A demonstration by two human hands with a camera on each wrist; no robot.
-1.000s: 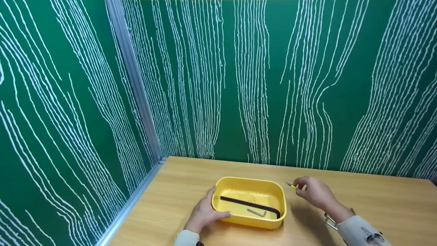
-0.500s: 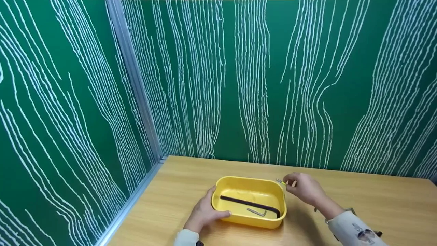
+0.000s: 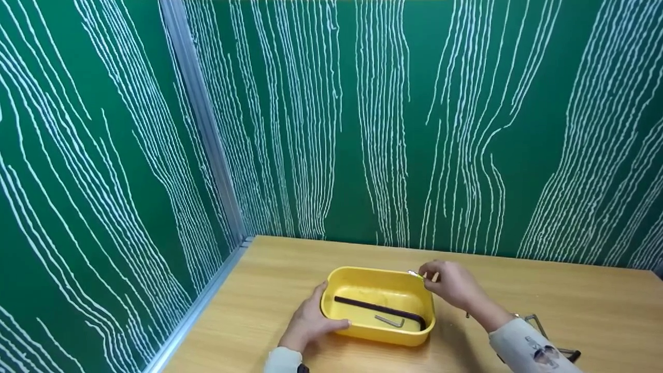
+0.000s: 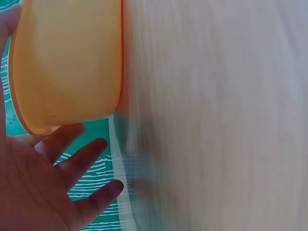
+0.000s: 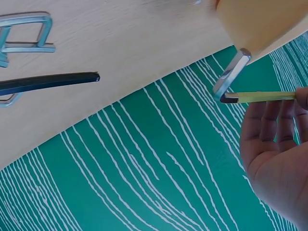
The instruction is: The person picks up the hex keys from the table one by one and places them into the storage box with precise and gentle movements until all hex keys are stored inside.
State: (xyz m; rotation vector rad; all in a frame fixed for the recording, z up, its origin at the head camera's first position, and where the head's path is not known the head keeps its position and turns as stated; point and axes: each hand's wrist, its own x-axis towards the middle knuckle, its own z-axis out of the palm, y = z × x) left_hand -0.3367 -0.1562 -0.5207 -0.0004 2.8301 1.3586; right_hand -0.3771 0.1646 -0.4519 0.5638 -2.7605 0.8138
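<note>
A yellow plastic box (image 3: 380, 336) stands on the table. My left hand (image 3: 311, 320) holds its left end, the thumb at the near rim and the index finger round the far corner; the other fingers (image 4: 96, 199) are spread. Inside lie a long black Allen key (image 3: 378, 309) and a small silver Allen key (image 3: 389, 321). My right hand (image 3: 449, 282) is at the box's far right corner. It pinches an Allen key (image 5: 264, 96) with a yellow-green long arm and a bare silver bent end, which reaches over the rim in the head view.
On the table by my right forearm lie another black Allen key (image 5: 48, 83) and several silver ones (image 5: 26, 20), partly hidden by the sleeve. Green panels (image 3: 373, 129) with white wavy lines stand behind and to the left of the wooden table (image 3: 290, 254).
My right hand has moved left with the pinched Allen key, from right of the box to its far right rim. The left hand and box have stayed put.
</note>
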